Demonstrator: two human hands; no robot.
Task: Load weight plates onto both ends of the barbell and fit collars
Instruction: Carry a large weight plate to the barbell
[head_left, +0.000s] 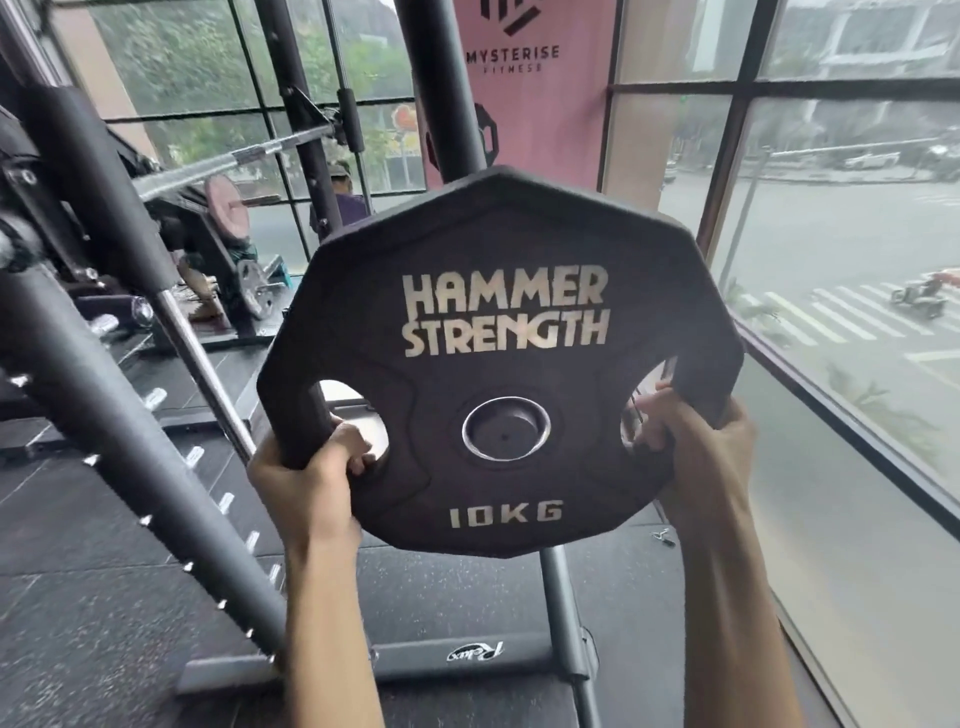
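Observation:
A black many-sided weight plate marked HAMMER STRENGTH and 10KG fills the middle of the head view, held upright and facing me. My left hand grips its lower left edge with fingers curled through the left handle hole. On the other side, my right hand grips the lower right edge through the right handle hole. Inside the plate's metal-ringed centre hole a dark round sleeve end shows. A chrome barbell runs away to the upper left across the rack. No collar is in view.
Dark rack uprights with pegs slant down the left side, and a steel base bar lies on the rubber floor below the plate. A glass window wall runs along the right. A person stands behind the rack by a pink banner.

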